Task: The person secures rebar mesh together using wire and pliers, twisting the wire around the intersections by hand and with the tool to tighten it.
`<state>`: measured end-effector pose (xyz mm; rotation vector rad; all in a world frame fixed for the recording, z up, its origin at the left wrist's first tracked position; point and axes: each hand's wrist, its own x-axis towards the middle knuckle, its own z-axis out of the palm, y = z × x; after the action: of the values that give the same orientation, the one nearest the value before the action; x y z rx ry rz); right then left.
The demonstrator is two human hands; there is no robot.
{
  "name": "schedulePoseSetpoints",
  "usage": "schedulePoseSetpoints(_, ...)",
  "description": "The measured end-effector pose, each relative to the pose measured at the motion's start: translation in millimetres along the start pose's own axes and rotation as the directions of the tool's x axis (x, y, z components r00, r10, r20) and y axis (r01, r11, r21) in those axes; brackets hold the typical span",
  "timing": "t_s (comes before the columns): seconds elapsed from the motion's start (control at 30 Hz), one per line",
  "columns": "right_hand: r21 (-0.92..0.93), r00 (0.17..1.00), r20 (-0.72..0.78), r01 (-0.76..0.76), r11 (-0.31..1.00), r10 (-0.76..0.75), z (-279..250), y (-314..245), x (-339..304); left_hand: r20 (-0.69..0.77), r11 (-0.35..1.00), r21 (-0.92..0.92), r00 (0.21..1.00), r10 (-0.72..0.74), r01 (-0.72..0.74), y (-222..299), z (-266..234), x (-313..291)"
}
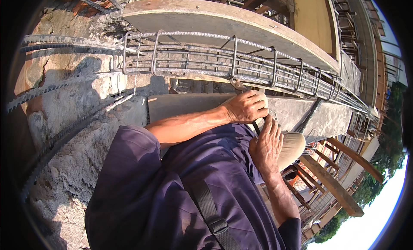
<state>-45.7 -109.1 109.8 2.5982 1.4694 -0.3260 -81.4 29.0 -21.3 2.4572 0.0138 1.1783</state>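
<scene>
My left hand is closed around pincers, whose metal jaws stick out past my knuckles to the lower bar of a rebar cage. Square stirrups ring the long ribbed bars of that cage. A dark handle shows below the fist, between my two hands. Beside it, my right hand has its fingers stretched out, with the fingertips close to the handle end. Whether they touch it is hard to tell.
Formwork boards run along the cage's far side, and another board lies on the near side. Thick ribbed bars project from rough concrete at left. Timber beams jut out at lower right, beside a drop.
</scene>
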Motion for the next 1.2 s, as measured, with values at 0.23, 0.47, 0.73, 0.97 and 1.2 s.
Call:
schedulePoseSetpoints(0.23, 0.050, 0.959, -0.237, -0.146, 0.988, 0.153, 91, 32, 23, 0.237, 0.998, 0.051, 0.971, -0.043, 0.032, 5, 20, -12)
schedulePoseSetpoints(0.47, 0.261, 0.974, 0.024, -0.222, 0.939, 0.223, 58, 12, 7, 0.233, 0.896, -0.220, 0.913, -0.335, 0.385, -17, -91, 32)
schedulePoseSetpoints(0.73, 0.333, 0.977, 0.013, -0.204, 0.921, 0.212, 61, 11, 3, 0.617, 0.416, 0.029, 0.311, -0.723, 0.909, -94, -69, 14)
schedulePoseSetpoints(0.97, 0.356, 0.989, 0.028, -0.148, 0.922, 0.148, 107, 38, 21, 0.551, 0.395, -0.052, 0.356, -0.755, 0.917, -99, -59, 6)
schedulePoseSetpoints(1.2, 0.547, 0.916, 0.363, -0.357, 0.758, 0.170, 47, 9, 6, 0.482, 0.313, 0.006, 0.271, -0.833, 0.950, -85, -63, 6)
